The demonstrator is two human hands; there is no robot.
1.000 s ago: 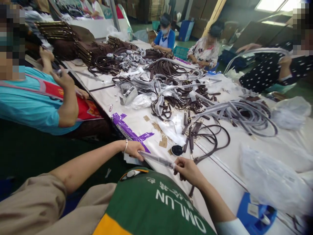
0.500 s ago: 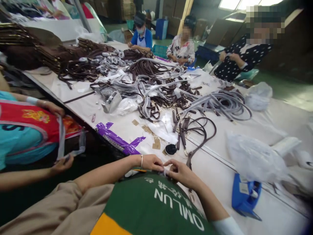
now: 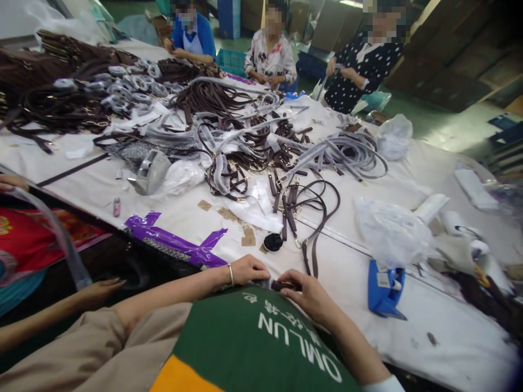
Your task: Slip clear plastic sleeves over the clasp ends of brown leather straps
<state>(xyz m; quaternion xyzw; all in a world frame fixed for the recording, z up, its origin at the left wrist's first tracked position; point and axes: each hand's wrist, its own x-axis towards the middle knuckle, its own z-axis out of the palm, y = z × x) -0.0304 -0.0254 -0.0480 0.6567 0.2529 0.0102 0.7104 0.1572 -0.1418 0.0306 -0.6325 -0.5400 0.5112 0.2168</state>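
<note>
At the table's near edge, against the green apron [image 3: 245, 332], my two hands work close together. My left hand [image 3: 247, 269] is closed, its fingertips pinching a whitish, see-through strip [image 3: 265, 283]. Between the thumb and fingers of my right hand [image 3: 306, 294] is the end of a dark brown strap [image 3: 281, 285]; the rest of this strap is hidden. Just beyond my hands lie a small round black item [image 3: 273, 242], brown paper tags [image 3: 248, 237] and loose brown straps with metal clasps [image 3: 322, 228].
A large heap of brown straps [image 3: 212, 100], some in clear sleeves, covers the table's middle. To the right are a blue tape dispenser [image 3: 379, 291] and a plastic bag [image 3: 392, 231]. Purple tape [image 3: 171, 245] marks the left edge. A co-worker's hand [image 3: 102, 291] is at left; several people sit or stand opposite.
The view has swung right, so table items appear further left. A brown strap end now shows in my right hand, where only a whitish bit showed between my hands before.
</note>
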